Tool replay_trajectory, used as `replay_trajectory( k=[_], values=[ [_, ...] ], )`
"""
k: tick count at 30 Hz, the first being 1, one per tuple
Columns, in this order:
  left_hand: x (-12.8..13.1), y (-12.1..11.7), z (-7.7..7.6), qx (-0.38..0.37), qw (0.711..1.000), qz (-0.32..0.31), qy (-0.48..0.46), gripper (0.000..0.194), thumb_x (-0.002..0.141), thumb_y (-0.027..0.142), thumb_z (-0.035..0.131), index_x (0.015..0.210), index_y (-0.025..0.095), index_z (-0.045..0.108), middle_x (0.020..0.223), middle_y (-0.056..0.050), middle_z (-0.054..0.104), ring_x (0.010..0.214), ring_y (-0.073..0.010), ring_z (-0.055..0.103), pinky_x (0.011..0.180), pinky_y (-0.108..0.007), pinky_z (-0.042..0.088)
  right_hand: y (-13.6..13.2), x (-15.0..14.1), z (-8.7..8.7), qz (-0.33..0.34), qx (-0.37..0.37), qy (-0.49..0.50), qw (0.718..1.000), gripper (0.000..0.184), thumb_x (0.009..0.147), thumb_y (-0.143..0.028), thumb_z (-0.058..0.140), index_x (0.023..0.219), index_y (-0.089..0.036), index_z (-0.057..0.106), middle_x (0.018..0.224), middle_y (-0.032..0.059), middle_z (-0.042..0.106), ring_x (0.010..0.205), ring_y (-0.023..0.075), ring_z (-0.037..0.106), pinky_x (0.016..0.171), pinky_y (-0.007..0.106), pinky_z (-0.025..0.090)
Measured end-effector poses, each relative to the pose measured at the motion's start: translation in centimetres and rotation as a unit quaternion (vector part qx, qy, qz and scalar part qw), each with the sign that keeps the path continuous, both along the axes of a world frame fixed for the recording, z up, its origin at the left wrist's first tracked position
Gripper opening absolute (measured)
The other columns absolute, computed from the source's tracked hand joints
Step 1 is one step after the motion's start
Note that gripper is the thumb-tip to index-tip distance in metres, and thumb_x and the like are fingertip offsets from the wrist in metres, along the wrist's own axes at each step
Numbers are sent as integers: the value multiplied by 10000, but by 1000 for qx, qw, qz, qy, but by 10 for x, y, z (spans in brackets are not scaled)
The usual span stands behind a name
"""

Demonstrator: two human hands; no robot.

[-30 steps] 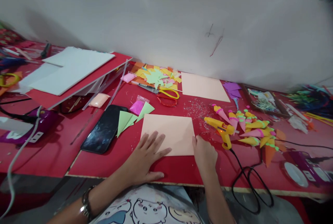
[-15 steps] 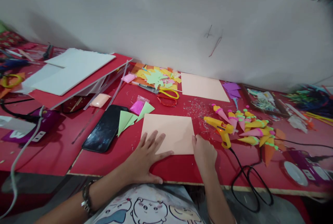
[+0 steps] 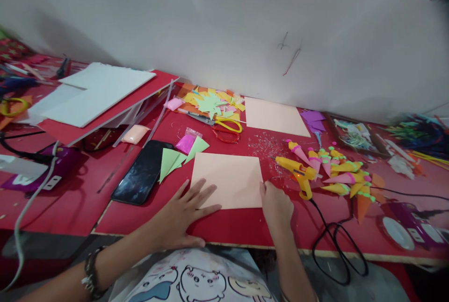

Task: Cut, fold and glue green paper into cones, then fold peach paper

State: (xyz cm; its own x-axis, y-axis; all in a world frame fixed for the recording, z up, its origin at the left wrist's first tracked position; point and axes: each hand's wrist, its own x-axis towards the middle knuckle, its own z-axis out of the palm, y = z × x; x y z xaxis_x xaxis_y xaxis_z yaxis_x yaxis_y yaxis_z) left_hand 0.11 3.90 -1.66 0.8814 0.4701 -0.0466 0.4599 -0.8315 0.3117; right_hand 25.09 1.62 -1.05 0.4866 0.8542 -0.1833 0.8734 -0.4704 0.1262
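Note:
A peach sheet of paper lies flat on the red tabletop in front of me. My left hand rests on its lower left corner, fingers spread out flat and thumb down on the table. At the sheet's right edge is my right hand, closed, with its thumb and curled fingertips at the paper's edge. Just right of that hand lies a yellow glue gun with a black cord. Light green paper triangles lie beyond the sheet's left side, beside a black phone.
Yellow-handled scissors lie near a pile of paper scraps. Another peach sheet is by the wall. Small decorated cones cluster at right. White boards are stacked at left, near a purple power strip.
My left hand has slid a little left and back along the paper, still spread. The right hand stays at the right edge. The sheet has hardly moved.

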Motion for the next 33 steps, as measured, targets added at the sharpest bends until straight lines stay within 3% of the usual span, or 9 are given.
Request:
replay_trajectory(
  k=[10,15,18,21,23,27,33],
  values=[
    [-48,3,11,7,999,-9,42,630,782,577,368,1336,344,176,1419,1,183,1289,-257,169,1038,-465,42,-2,0,0,15,-4,-14,1000,338,874,-362,276,862,-194,570,720,86,639,674,210,622,566,290,424],
    [-60,2,13,25,999,13,33,552,803,509,404,1312,371,238,1385,25,282,1268,-234,241,1046,-463,0,-5,4,4,42,9,-12,999,310,873,-336,294,882,-183,564,720,77,619,684,191,597,569,266,410],
    [-61,2,10,42,999,12,20,558,798,511,415,1310,373,240,1385,34,282,1269,-230,240,1048,-459,-13,-12,-2,12,125,106,-29,986,255,850,-275,362,986,-162,546,872,102,593,859,217,545,688,300,416],
    [-60,1,8,47,999,13,10,565,797,509,417,1313,370,232,1379,30,295,1266,-222,250,1054,-446,18,-25,-21,13,228,212,-14,950,333,836,-234,396,1158,-211,478,1093,110,514,1015,234,461,848,362,361],
    [-60,1,8,50,999,15,8,568,796,512,416,1313,371,229,1374,27,305,1262,-220,259,1055,-442,31,-34,-38,8,318,245,16,916,385,837,-248,407,1222,-260,426,1192,98,455,1111,241,394,922,394,306],
    [-61,1,7,51,998,14,14,579,790,529,413,1314,375,222,1380,29,293,1262,-226,258,1052,-449,31,-45,-65,-9,443,195,71,872,438,849,-393,367,1282,-344,326,1347,61,315,1231,273,247,983,491,191],
    [-61,0,6,39,999,20,21,574,787,525,423,1309,387,227,1389,41,271,1269,-227,240,1051,-451,37,-44,-66,-12,473,104,124,866,447,867,-412,306,1308,-349,273,1394,51,253,1256,260,214,992,509,157]
  ],
)
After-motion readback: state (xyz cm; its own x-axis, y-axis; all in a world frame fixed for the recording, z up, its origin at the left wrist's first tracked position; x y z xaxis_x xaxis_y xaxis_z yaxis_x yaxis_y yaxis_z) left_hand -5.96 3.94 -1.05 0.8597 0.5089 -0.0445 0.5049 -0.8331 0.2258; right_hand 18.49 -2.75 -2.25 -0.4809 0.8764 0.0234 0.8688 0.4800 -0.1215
